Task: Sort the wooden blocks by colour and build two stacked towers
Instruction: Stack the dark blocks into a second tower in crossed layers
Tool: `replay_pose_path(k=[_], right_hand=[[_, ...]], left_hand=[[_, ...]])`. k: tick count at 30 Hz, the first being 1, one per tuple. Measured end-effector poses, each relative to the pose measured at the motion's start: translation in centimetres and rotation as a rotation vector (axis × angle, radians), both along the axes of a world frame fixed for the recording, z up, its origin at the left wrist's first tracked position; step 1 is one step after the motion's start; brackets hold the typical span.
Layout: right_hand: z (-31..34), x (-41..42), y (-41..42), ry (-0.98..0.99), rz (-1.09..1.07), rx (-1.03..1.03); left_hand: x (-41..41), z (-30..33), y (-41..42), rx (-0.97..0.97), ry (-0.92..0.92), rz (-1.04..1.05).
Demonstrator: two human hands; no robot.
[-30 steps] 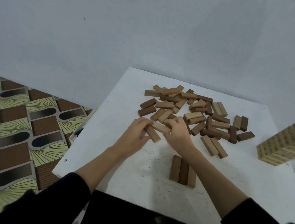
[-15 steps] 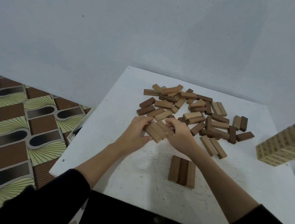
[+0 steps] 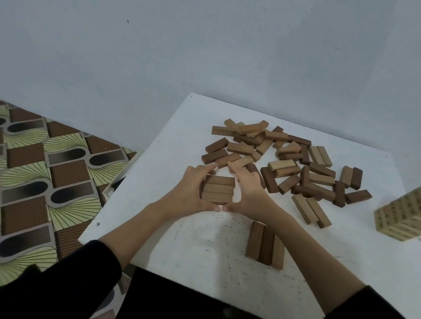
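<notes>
**Three light blocks framed between both hands**

Three light blocks lie side by side on the white table, long edges touching, and from my feed they sit squarely between the two hands. My left hand cups their nine o'clock ends, its fingers curled over the far side and the thumb along the near edge. My right hand mirrors it at three o'clock, fingers curled against the far corner. Both thumbs almost meet at six o'clock of the row. So each set of fingers is clamped on the row, not spread.

At twelve to two o'clock of the hands lies the loose pile of mixed light and dark blocks. At five o'clock stands another row of three, laid flat. A pale finished tower leans at the table's three o'clock edge.
</notes>
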State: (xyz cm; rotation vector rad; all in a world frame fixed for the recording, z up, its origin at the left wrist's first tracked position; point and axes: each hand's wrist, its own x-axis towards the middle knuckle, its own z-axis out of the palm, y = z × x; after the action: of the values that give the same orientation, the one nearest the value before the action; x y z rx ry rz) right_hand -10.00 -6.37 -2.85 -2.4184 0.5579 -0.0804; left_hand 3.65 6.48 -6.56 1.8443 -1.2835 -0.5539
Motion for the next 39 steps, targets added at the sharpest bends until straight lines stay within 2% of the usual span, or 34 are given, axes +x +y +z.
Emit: replay_pose_path(k=[3, 7, 10, 32, 39], right_hand=[[-0.2, 0.0, -0.1, 0.007, -0.002, 0.044], [-0.5, 0.1, -0.3, -0.025, -0.01, 0.077], [-0.7, 0.0, -0.2, -0.048, 0.005, 0.074], [-1.3, -0.1, -0.7, -0.026, 0.009, 0.039], [-1.1, -0.2, -0.7, -0.03, 0.003, 0.085]], left_hand=[[0.6, -0.1, 0.3, 0.015, 0.021, 0.003], [0.3, -0.2, 0.7, -0.06, 0.159, 0.075], [0.1, -0.3, 0.8, -0.082, 0.191, 0.103], [-0.3, -0.3, 0.9, -0.073, 0.166, 0.144], [-0.3, -0.4, 0.8, -0.061, 0.181, 0.151]])
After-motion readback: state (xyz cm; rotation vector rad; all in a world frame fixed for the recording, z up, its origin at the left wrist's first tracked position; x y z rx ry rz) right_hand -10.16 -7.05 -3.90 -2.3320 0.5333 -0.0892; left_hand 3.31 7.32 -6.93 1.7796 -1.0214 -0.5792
